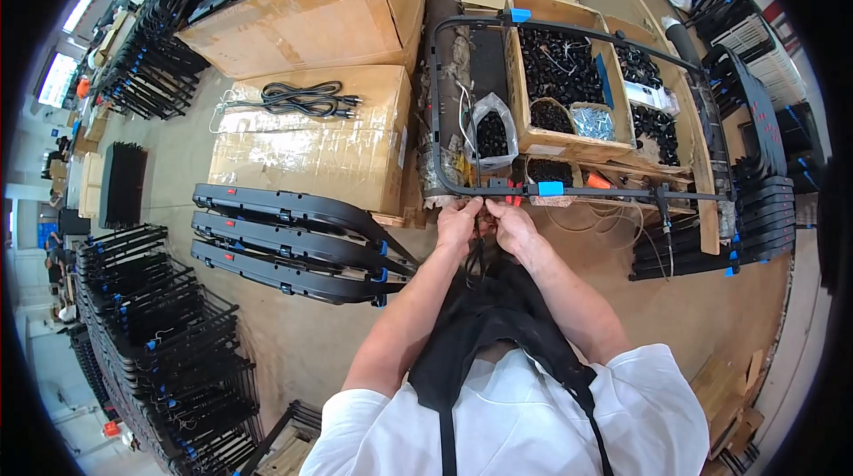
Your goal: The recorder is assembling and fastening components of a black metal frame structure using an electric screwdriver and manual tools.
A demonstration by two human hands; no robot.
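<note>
A black tubular frame point(613, 194) with rounded corners and strips of blue tape lies across the workbench before me. At its near bar, my left hand point(455, 225) and my right hand point(515, 227) meet with fingertips almost touching. The left hand's fingers are pinched at a thin black cable point(475, 261), which hangs in a loop below the bar. My right hand is closed too, but its fingers cover what they grip. Just beyond the fingers, red-handled pliers or a similar red tool point(514, 193) shows partly behind the bar.
Inside the frame's outline, a wooden divided box point(569, 149) holds black parts and silvery screws, beside a plastic bag point(491, 131) of black pieces. Left stands a carton point(306, 152) with a coiled power cord point(311, 101) on top. Black curved frames point(284, 240) lean below it.
</note>
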